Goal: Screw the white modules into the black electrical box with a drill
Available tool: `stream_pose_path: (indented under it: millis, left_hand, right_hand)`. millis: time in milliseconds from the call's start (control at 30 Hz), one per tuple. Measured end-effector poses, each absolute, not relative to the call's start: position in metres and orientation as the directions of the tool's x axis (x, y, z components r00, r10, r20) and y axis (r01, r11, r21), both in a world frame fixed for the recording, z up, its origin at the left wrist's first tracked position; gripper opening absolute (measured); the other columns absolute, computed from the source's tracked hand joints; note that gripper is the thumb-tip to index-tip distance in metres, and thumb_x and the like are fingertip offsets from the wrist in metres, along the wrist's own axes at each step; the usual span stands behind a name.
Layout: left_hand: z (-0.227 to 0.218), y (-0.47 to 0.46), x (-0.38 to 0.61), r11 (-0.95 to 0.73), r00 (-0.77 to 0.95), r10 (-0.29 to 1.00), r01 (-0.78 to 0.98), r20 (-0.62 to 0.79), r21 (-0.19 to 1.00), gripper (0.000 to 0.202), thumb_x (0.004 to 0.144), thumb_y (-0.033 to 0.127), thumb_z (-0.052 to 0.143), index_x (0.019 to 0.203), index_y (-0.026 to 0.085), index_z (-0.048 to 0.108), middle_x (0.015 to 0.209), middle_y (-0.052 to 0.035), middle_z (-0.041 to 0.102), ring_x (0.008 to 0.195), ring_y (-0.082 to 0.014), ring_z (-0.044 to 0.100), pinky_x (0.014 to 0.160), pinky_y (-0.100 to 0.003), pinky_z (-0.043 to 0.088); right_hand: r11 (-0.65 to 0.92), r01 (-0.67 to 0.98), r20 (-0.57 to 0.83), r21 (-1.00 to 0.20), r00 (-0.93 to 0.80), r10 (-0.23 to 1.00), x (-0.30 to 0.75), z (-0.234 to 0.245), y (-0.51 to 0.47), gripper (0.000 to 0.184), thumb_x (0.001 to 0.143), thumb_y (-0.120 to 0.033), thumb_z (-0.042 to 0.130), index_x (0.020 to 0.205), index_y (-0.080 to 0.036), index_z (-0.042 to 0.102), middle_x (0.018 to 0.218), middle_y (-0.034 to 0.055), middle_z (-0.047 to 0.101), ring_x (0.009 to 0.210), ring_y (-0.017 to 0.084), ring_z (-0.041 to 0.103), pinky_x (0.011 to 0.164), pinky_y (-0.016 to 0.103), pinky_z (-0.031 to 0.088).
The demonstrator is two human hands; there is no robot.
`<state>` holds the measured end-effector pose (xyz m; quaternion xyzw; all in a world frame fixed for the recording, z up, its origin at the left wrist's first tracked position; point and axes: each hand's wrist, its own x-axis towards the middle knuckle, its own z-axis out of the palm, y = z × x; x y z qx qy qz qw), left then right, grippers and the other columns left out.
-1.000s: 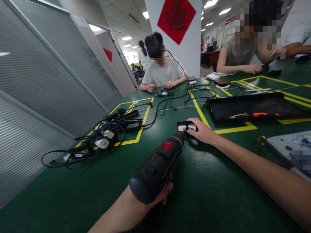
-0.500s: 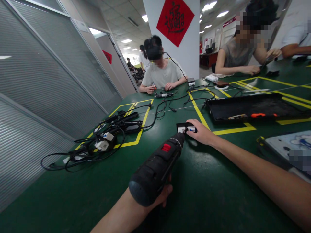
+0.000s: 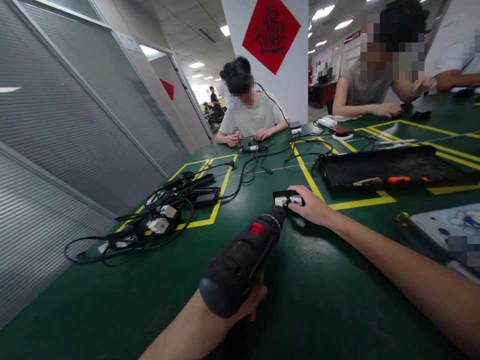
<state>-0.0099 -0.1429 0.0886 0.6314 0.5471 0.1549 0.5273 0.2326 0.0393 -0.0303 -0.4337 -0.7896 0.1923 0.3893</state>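
Note:
My left hand is wrapped round the grip of a black cordless drill with a red switch on top. The drill body hides most of those fingers. Its chuck points away from me, and the bit meets a small black-and-white block lying on the green table. From the right, my right hand grips the block's right end, thumb on the near side and fingers over the far side. How deep the bit sits in the block cannot be made out.
Left of the drill lies a heap of black cables and adapters. A black tray with an orange item stands at the back right, near a pale patterned case. Across the table sits a person; another person sits at the right.
My hands, the drill and the block hold nearly the same positions. The view has shifted very slightly, and people in the far background have moved.

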Motion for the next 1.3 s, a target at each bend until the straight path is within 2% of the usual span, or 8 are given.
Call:
stream_pose_path:
  millis: [233, 433, 700, 867, 1100, 1300]
  left_hand:
    - [0.0873, -0.1439, -0.0080, 0.147, 0.356, 0.855, 0.529, -0.376, 0.836, 0.022, 0.085, 0.039, 0.053, 0.093, 0.018, 0.053, 0.072, 0.0000, 0.055, 0.064, -0.0132, 0.052, 0.065, -0.030, 0.046]
    - [0.0859, -0.1435, -0.0089, 0.189, 0.364, 0.861, 0.420, -0.355, 0.888, 0.025, 0.084, 0.036, 0.056, 0.100, 0.018, 0.050, 0.081, -0.0008, 0.055, 0.063, -0.0117, 0.054, 0.064, -0.029, 0.047]
    - [0.0887, -0.1446, -0.0097, 0.190, 0.380, 0.848, 0.434, -0.370, 0.881, 0.024, 0.085, 0.032, 0.056, 0.103, 0.017, 0.050, 0.086, -0.0037, 0.060, 0.066, -0.0132, 0.056, 0.064, -0.030, 0.046]
    - [0.0880, -0.1440, -0.0102, 0.182, 0.369, 0.854, 0.447, -0.366, 0.876, 0.026, 0.086, 0.034, 0.055, 0.105, 0.017, 0.050, 0.089, -0.0044, 0.060, 0.069, -0.0138, 0.055, 0.069, -0.032, 0.046]
    - [0.0863, -0.1436, -0.0092, 0.201, 0.378, 0.848, 0.419, -0.372, 0.885, 0.031, 0.085, 0.031, 0.056, 0.111, 0.017, 0.046, 0.097, -0.0063, 0.059, 0.069, -0.0135, 0.056, 0.067, -0.032, 0.047]
    - [0.0882, -0.1449, -0.0105, 0.202, 0.369, 0.847, 0.442, -0.382, 0.874, 0.029, 0.086, 0.035, 0.055, 0.109, 0.017, 0.049, 0.094, -0.0060, 0.061, 0.071, -0.0148, 0.057, 0.069, -0.033, 0.047]
  right_hand:
    - [0.546, 0.528, 0.443, -0.650, -0.321, 0.837, 0.2327, -0.0308, 0.0400, 0.041, 0.081, -0.026, 0.059, 0.120, -0.021, 0.048, 0.111, 0.0059, 0.050, 0.096, 0.020, 0.053, 0.093, 0.035, 0.040]
    - [0.538, 0.535, 0.435, -0.652, -0.318, 0.843, 0.2330, -0.0285, 0.0374, 0.040, 0.082, -0.026, 0.060, 0.119, -0.021, 0.048, 0.110, 0.0053, 0.050, 0.095, 0.020, 0.053, 0.091, 0.033, 0.041]
    - [0.529, 0.542, 0.420, -0.653, -0.322, 0.848, 0.2326, -0.0268, 0.0368, 0.041, 0.082, -0.027, 0.059, 0.120, -0.020, 0.047, 0.110, 0.0067, 0.049, 0.094, 0.021, 0.053, 0.090, 0.035, 0.042]
    - [0.531, 0.541, 0.423, -0.652, -0.321, 0.847, 0.2325, -0.0276, 0.0378, 0.040, 0.081, -0.026, 0.059, 0.120, -0.020, 0.048, 0.110, 0.0066, 0.049, 0.095, 0.020, 0.053, 0.091, 0.034, 0.041]
    - [0.541, 0.531, 0.432, -0.652, -0.326, 0.841, 0.2325, -0.0278, 0.0377, 0.041, 0.082, -0.026, 0.059, 0.120, -0.020, 0.047, 0.109, 0.0064, 0.049, 0.096, 0.021, 0.053, 0.093, 0.036, 0.040]
    - [0.539, 0.536, 0.430, -0.649, -0.326, 0.842, 0.2324, -0.0275, 0.0372, 0.040, 0.081, -0.026, 0.058, 0.120, -0.020, 0.048, 0.110, 0.0067, 0.049, 0.096, 0.022, 0.053, 0.093, 0.037, 0.040]
